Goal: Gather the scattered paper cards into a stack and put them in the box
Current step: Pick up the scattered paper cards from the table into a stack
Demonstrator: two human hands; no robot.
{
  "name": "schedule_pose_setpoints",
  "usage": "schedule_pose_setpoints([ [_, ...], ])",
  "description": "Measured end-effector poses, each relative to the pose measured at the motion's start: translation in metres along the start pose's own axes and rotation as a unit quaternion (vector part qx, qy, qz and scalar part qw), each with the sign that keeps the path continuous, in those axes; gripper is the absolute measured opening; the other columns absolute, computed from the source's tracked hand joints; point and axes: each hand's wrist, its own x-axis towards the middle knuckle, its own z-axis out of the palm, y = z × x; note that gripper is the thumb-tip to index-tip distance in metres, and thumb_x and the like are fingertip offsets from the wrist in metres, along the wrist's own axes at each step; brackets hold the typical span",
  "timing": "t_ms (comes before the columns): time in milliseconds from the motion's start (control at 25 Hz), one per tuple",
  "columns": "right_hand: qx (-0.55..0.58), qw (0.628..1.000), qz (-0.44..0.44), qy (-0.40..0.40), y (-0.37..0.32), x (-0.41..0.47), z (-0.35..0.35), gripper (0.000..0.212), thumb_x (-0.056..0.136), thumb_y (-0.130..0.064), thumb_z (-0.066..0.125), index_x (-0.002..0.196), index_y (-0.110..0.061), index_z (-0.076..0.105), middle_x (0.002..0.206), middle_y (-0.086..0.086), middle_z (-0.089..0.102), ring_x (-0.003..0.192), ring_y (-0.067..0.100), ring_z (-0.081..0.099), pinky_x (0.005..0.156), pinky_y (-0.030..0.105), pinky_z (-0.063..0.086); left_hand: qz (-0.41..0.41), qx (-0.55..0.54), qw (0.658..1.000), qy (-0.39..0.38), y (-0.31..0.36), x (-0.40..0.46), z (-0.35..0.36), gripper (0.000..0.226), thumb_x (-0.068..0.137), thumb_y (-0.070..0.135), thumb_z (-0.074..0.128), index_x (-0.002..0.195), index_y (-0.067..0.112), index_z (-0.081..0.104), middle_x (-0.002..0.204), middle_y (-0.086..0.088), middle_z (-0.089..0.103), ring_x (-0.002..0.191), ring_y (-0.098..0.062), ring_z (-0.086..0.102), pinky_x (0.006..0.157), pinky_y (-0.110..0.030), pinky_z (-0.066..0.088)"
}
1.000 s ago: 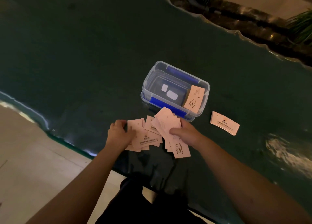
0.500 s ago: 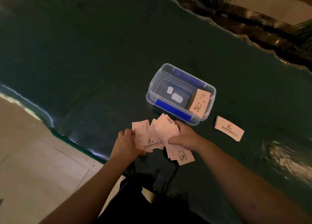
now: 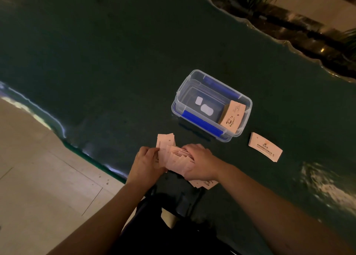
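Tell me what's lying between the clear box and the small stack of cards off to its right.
Nothing: in the head view only bare dark tabletop separates the clear box from the small stack of cards.

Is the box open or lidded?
Open: the box shows no lid, and a card stack leans inside against its right wall.

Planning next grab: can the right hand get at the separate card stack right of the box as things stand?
Probably yes, once freed. The right hand is pressing on the loose cards, but only bare table separates it from the side stack; the box sits clear.
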Motion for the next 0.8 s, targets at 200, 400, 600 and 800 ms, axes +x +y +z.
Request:
schedule_pose_setpoints([
  [200,-0.015,0.998,-0.031,0.048,0.006,-0.010,0.017,0.097,0.070,-0.046,0.087,0.153,-0.035,0.038,0.152,-0.007,0.047,0.135,0.016,0.050,0.109,0.043,0.051,0.018,-0.014,0.999,0.023,-0.003,-0.008,0.003,0.064,0.082,0.027,0.083,0.140,0.016,0.057,0.136,-0.004,0.050,0.127,-0.022,0.051,0.108,-0.037,0.046],
  [400,0.087,0.994,0.007,0.063,0.018,-0.018,0.021,0.093,0.069,-0.037,0.088,0.146,-0.043,0.038,0.137,-0.013,0.050,0.115,0.008,0.058,0.090,0.035,0.058,0.021,-0.009,0.999,0.025,-0.004,-0.009,0.005,0.069,0.081,0.036,0.083,0.142,0.019,0.055,0.135,-0.001,0.049,0.126,-0.019,0.048,0.107,-0.033,0.042],
  [600,0.350,0.919,0.149,0.108,0.034,-0.027,0.020,0.071,0.086,-0.020,0.081,0.148,-0.032,0.048,0.124,-0.005,0.066,0.100,0.015,0.068,0.071,0.033,0.058,0.052,0.083,0.995,0.029,0.007,0.005,-0.005,0.084,0.078,0.045,0.083,0.149,0.026,0.045,0.148,0.002,0.045,0.134,-0.022,0.041,0.110,-0.041,0.042],
  [800,0.395,0.898,0.154,0.115,0.036,-0.030,0.016,0.069,0.092,-0.017,0.077,0.152,-0.030,0.046,0.128,-0.002,0.067,0.106,0.019,0.069,0.073,0.034,0.057,0.036,0.140,0.989,0.039,0.021,0.022,-0.017,0.085,0.077,0.050,0.083,0.148,0.026,0.044,0.149,-0.001,0.046,0.134,-0.025,0.043,0.108,-0.046,0.047],
])
